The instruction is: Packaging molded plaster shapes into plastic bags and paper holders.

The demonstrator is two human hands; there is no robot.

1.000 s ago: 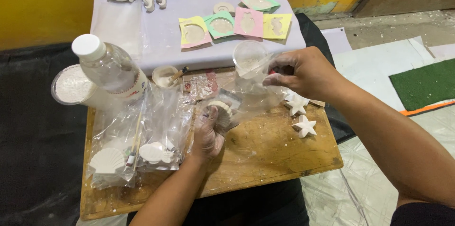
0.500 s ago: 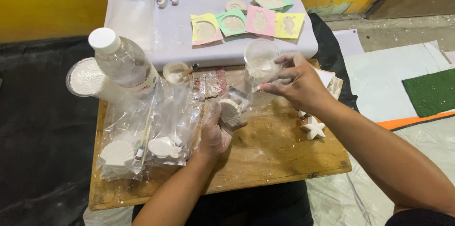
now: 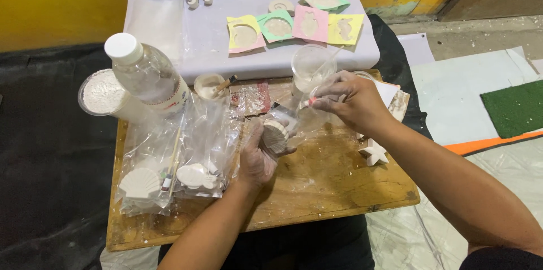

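Plaster shell (image 3: pixel 275 136): white, ribbed, fan-shaped cast, sitting in the left hand above the middle of the tabletop, its ribs running up and away from the person.
Left hand (image 3: pixel 257 159): its grip is closing around the shell from below, palm up.
Right hand (image 3: pixel 348 100): its grip is pinching together on a thin stick (image 3: pixel 321 90) with a reddish tip, the stick slanting up and to the right.
Clear cup (image 3: pixel 312 66): see-through plastic, standing just behind the right hand.
Star cast (image 3: pixel 374 151): white, lying on the tabletop by the right forearm.
Clear bags (image 3: pixel 186 151): crinkled plastic holding white casts, lying to the left.
Bottle (image 3: pixel 144 72): clear, white cap.
Tabletop (image 3: pixel 317 185): worn wooden board, dusted white.
Paper cards (image 3: pixel 294 24): yellow, green, pink, each bearing a pale shape.
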